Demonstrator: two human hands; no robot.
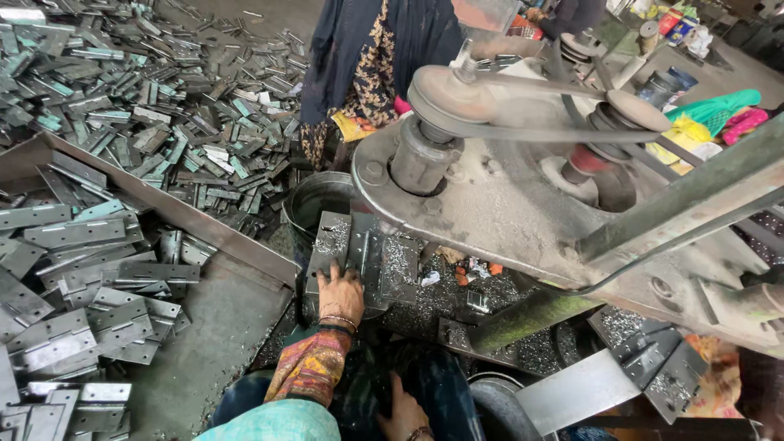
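Left hand [341,292] lies palm down, fingers spread flat on a grey metal hinge plate [331,245] seated on the machine bed [400,261] just beside a steel bucket [314,200]; pressing, not clasping. Right hand [402,412] rests low by the lap, holding nothing that shows; fingers partly cut off by the frame edge. To do this well, judged: keep the plate flush and fingertips clear of the tool under the belt pulley [449,94]. The tool itself is hidden. Loose hinges [90,286] heaped left.
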